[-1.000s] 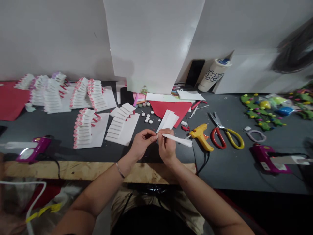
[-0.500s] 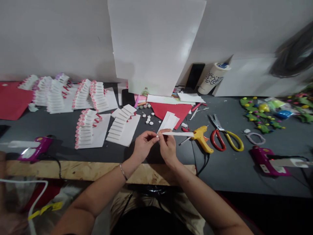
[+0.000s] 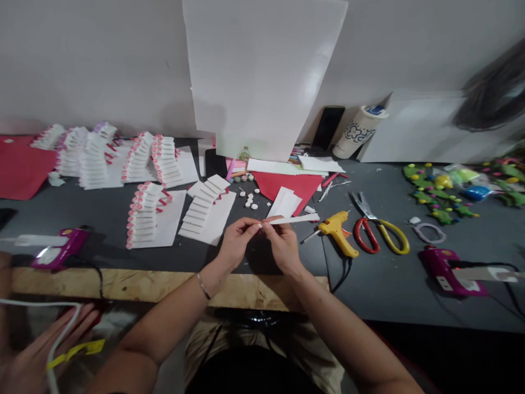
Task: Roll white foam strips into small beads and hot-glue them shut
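A narrow white strip stretches rightward from between my hands, its near end coiled into a small roll at the fingertips. My left hand pinches that rolled end. Close beside it, my right hand is closed on the strip with thumb and fingers. Most of the roll is hidden by the fingers. Several small white rolls lie on the table just beyond, near loose white strips resting on a red sheet.
Right of my hands lie a yellow glue gun and scissors with red and yellow handles. White cards with layered strips stand at left. Purple power blocks sit at both sides. Another person's hand shows at lower left.
The free length of strip has become shorter, its far end now left of the glue gun. My hands have shifted slightly left. Another person's hand has appeared at lower left.
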The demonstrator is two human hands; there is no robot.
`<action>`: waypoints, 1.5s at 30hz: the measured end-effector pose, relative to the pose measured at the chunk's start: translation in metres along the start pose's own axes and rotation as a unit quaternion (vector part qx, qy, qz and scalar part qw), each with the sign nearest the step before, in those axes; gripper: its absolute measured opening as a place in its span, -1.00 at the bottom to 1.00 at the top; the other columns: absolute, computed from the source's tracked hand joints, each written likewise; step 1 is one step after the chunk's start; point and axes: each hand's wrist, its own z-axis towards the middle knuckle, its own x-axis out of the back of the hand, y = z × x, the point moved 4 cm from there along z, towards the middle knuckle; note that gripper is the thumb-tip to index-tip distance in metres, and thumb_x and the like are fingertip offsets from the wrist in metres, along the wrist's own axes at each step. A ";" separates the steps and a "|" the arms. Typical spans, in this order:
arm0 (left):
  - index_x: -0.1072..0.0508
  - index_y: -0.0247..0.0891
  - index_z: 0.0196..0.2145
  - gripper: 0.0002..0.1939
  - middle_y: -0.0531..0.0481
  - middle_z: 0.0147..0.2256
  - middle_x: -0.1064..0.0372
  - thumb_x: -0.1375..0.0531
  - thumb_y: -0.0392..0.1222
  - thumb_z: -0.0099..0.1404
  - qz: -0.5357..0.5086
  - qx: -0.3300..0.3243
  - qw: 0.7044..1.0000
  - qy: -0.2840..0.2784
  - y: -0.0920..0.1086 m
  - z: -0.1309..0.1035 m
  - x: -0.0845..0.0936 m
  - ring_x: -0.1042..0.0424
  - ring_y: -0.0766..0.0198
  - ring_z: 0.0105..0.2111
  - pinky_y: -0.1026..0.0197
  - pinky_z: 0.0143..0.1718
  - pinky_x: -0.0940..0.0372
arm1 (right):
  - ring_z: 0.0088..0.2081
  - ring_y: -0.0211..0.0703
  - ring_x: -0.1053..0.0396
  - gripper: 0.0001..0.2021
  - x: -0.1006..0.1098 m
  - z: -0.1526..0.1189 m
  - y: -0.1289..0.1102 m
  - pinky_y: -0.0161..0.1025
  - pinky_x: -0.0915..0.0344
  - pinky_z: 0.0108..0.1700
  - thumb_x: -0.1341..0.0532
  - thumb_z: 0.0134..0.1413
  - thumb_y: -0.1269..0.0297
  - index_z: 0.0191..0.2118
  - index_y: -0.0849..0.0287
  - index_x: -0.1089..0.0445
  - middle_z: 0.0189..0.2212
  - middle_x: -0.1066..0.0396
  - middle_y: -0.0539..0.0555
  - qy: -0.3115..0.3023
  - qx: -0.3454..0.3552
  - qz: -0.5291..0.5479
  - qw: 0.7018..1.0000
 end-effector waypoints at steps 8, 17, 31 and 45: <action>-0.52 -0.29 -0.44 -0.66 0.11 -0.51 -0.44 -0.53 -0.17 -0.14 -0.125 0.107 0.985 -0.050 -0.006 0.002 -0.002 -0.36 0.45 -0.51 0.37 -0.40 -0.27 | -0.39 -0.24 -0.37 -0.82 -0.003 -0.003 -0.004 -0.28 -0.32 -0.32 -0.32 -0.01 0.13 -0.40 0.13 -0.44 -0.45 -0.44 -0.04 0.008 0.030 0.014 0.999; -0.55 -0.33 -0.46 -0.65 0.07 -0.51 -0.46 -0.53 -0.10 -0.13 -0.122 0.098 0.987 -0.045 -0.003 0.002 -0.005 -0.39 0.43 -0.50 0.34 -0.36 -0.31 | -0.46 -0.27 -0.35 -0.83 -0.004 -0.004 0.001 -0.28 -0.33 -0.34 -0.34 -0.01 0.15 -0.39 0.13 -0.46 -0.50 -0.43 -0.08 -0.019 -0.007 0.048 0.999; -0.55 -0.32 -0.47 -0.64 0.06 -0.50 -0.47 -0.54 -0.11 -0.18 -0.118 0.077 0.990 -0.031 0.000 0.001 -0.004 -0.38 0.41 -0.48 0.32 -0.34 -0.30 | -0.41 -0.28 -0.30 -0.85 -0.003 -0.003 0.007 -0.28 -0.27 -0.32 -0.39 -0.05 0.17 -0.36 0.11 -0.56 -0.42 -0.46 -0.04 -0.033 -0.022 0.089 0.995; -0.63 -0.24 -0.39 -0.76 0.00 -0.42 -0.55 -0.45 -0.06 0.00 0.044 -0.022 0.999 0.014 0.004 -0.001 0.004 -0.41 0.31 -0.43 0.24 -0.31 -0.34 | -0.40 -0.21 -0.41 -0.81 0.002 -0.001 -0.005 -0.19 -0.40 -0.27 -0.39 -0.09 0.12 -0.40 0.12 -0.53 -0.43 -0.52 -0.01 -0.006 0.004 0.039 0.999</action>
